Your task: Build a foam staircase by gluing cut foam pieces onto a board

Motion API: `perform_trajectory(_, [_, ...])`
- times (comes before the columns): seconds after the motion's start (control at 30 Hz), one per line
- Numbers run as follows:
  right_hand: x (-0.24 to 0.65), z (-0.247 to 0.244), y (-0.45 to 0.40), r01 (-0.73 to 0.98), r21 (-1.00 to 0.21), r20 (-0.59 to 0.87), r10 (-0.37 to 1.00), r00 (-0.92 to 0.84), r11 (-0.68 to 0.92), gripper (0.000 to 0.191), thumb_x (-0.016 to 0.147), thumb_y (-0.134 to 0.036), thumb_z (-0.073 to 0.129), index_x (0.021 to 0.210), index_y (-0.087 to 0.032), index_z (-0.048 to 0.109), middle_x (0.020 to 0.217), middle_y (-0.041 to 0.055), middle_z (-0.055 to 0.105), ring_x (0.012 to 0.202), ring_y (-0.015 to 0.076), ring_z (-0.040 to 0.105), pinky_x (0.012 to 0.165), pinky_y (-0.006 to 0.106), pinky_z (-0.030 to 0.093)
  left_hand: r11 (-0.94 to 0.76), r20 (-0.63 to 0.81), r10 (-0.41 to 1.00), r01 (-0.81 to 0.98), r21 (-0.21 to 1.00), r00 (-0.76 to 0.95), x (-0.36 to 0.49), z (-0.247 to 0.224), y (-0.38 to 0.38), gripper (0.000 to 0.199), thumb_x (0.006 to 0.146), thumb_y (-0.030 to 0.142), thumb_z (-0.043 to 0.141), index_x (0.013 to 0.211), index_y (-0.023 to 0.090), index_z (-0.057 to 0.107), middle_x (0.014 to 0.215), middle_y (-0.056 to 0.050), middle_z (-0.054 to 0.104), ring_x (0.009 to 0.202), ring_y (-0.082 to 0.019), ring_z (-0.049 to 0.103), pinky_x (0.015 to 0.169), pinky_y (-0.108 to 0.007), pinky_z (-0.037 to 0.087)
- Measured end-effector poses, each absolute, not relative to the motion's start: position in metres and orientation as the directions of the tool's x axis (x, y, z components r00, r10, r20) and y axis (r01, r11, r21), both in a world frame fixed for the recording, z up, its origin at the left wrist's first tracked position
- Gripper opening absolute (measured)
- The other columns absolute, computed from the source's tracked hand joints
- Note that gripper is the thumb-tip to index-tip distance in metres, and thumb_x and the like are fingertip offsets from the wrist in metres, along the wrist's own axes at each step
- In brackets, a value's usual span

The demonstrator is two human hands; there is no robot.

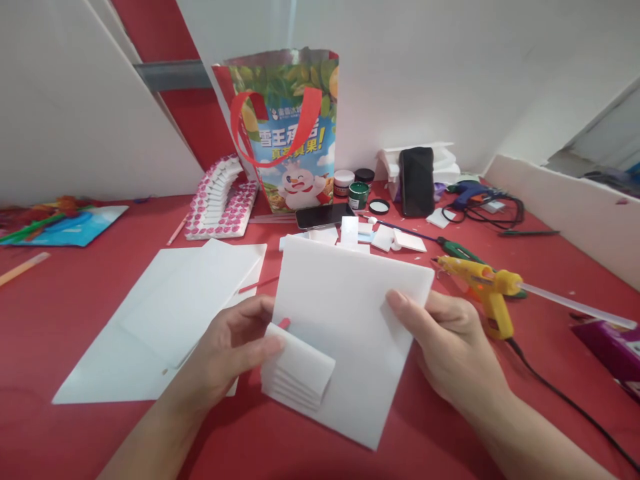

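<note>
A square white foam board (345,293) is held up, tilted, in front of me above the red table. My right hand (450,340) grips its right edge, thumb on the face and fingers behind. At the board's lower left sits a small stepped piece of white foam (300,363), like a little staircase. The thumb of my left hand (230,353) presses on the top of this piece, while the fingers go behind the board's left edge. A small red tip (285,324) shows just above the stepped piece; what it belongs to is hidden.
White sheets (160,307) lie left on the red table (30,347). A yellow glue gun (480,280) with its cord lies right. Behind stand a printed bag (295,133), paint jars (359,195), an upright phone (417,181), a pink-patterned curved staircase (220,200) and foam scraps (383,237).
</note>
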State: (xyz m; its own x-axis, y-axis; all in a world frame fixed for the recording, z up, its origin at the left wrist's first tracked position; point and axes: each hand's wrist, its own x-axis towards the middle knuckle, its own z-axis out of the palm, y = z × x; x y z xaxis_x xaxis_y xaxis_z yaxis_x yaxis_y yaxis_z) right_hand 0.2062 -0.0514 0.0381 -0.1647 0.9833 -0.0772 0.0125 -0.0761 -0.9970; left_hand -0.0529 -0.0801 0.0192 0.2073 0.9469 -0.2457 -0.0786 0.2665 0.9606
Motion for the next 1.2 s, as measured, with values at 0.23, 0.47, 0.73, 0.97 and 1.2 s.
perform_trajectory(0.23, [0.202,0.032,-0.039,0.054,-0.975,-0.222,0.957,-0.186,-0.216,0.036,0.084,-0.054,0.072,0.089,-0.018,0.071,0.076,0.0033,0.068,0.066,0.0177,0.061,0.061,0.030,0.051,0.463,-0.441,0.861,-0.030,0.886,0.255,-0.060,0.023,-0.080,0.036,0.078,0.042,0.079,0.101,0.020,0.063,0.089,-0.003,0.069,0.079,-0.017,0.063,0.072,-0.026,0.049])
perform_trajectory(0.47, [0.204,0.010,-0.025,0.415,-0.887,-0.284,0.948,-0.145,-0.202,0.064,0.084,-0.050,0.069,0.137,-0.017,0.058,0.062,-0.0099,0.030,0.053,0.0107,0.035,0.052,0.025,0.032,0.422,-0.454,0.849,0.171,0.890,0.270,-0.064,0.017,-0.079,0.075,0.089,0.064,0.060,0.147,0.022,0.038,0.124,-0.013,0.067,0.096,-0.024,0.068,0.088,-0.039,0.052])
perform_trajectory(0.73, [0.202,-0.004,-0.019,0.696,-0.718,-0.210,0.948,-0.239,0.016,0.055,0.094,-0.046,0.054,0.141,-0.017,0.053,0.078,-0.0010,0.055,0.071,0.0186,0.057,0.065,0.031,0.045,0.282,-0.335,0.937,0.352,0.893,0.099,-0.053,0.011,-0.080,0.070,0.090,0.068,0.053,0.148,0.029,0.043,0.156,-0.013,0.045,0.138,-0.034,0.049,0.110,-0.050,0.045])
perform_trajectory(0.97, [0.176,0.021,-0.012,0.942,-0.265,-0.168,0.953,-0.254,0.204,0.026,0.100,-0.028,0.052,0.116,-0.012,0.064,0.116,0.0162,0.062,0.086,0.0208,0.067,0.074,0.030,0.049,0.022,-0.239,0.946,0.691,0.723,0.220,-0.058,0.010,-0.090,0.107,0.068,0.071,0.076,0.157,0.036,0.028,0.169,-0.008,0.020,0.151,-0.039,0.027,0.116,-0.057,0.038])
perform_trajectory(1.2, [0.152,0.035,-0.003,0.955,-0.017,-0.220,0.930,-0.294,0.297,0.030,0.103,-0.024,0.042,0.114,-0.009,0.066,0.121,0.0239,0.061,0.086,0.0232,0.070,0.068,0.030,0.054,-0.282,-0.173,0.896,0.825,0.490,0.409,-0.044,0.000,-0.109,0.144,0.052,0.063,0.089,0.159,0.046,-0.006,0.170,-0.003,-0.014,0.154,-0.044,0.002,0.110,-0.066,0.040])
